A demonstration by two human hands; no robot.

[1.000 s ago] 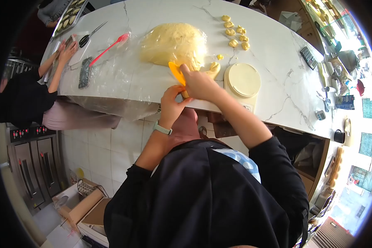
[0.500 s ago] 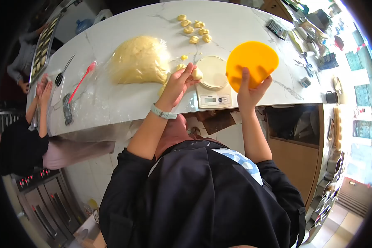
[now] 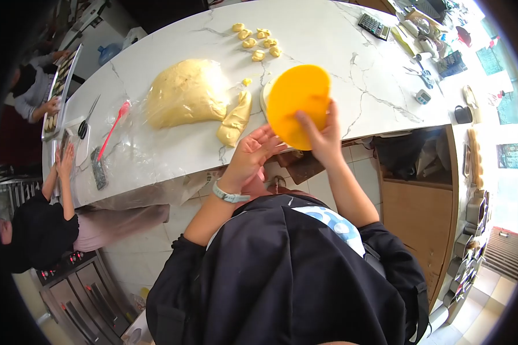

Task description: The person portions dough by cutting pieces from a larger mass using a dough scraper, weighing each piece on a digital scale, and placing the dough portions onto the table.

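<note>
My right hand (image 3: 322, 137) grips a flexible yellow dough scraper (image 3: 299, 103), thumb across its face. The scraper covers most of the round cream plate (image 3: 265, 96) and hides the scale. My left hand (image 3: 250, 154), with a light watch at the wrist, is at the scraper's lower left edge. Its visible fingers are stretched out, tips partly hidden, and no dough shows in them. Left of it lie a long strip of dough (image 3: 235, 119) and a big dough mass (image 3: 187, 92) under clear plastic. A small dough scrap (image 3: 246, 81) is by the strip.
Several small dough pieces (image 3: 258, 41) sit at the back of the marble table (image 3: 334, 75). Scissors (image 3: 83, 127) and a red-handled utensil (image 3: 118, 122) lie left. A calculator (image 3: 374, 26) and a small timer (image 3: 423, 96) are right. A co-worker's hands (image 3: 64, 162) are at the left edge.
My right hand has brought the scraper left, over the plate and scale. My left hand has moved lower, and the small dough piece it held is out of sight. The view has shifted slightly.
</note>
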